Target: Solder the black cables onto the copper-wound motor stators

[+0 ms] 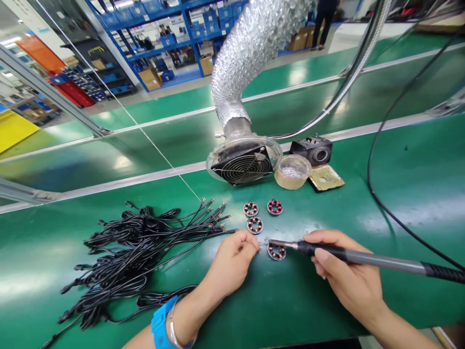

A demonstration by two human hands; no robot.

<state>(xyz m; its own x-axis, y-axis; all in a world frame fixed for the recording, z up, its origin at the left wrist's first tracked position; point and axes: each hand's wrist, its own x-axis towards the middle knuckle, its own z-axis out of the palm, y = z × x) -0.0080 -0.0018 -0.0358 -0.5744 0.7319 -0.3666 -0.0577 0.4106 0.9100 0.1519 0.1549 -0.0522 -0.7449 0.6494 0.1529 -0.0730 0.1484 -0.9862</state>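
Note:
My right hand (347,278) grips a soldering iron (385,261) like a pen, its tip pointing left. The tip passes over the upper edge of a small round motor stator (277,256) with copper coils. Just left of that tip, my left hand (232,261) pinches the end of a black cable (227,231), and thin wire ends poke out past the fingertips. Whether the iron touches the wires I cannot tell. Two more copper-coil stators (255,225) (250,209) and one with red coils (275,207) lie just beyond my hands.
A large heap of black cables (134,242) spreads to the left. Behind the stators hang a fume extractor fan (245,167) and its foil duct (240,63). Near it stand a round tub (292,177), a yellow sponge pad (326,178) and a black iron holder (312,148).

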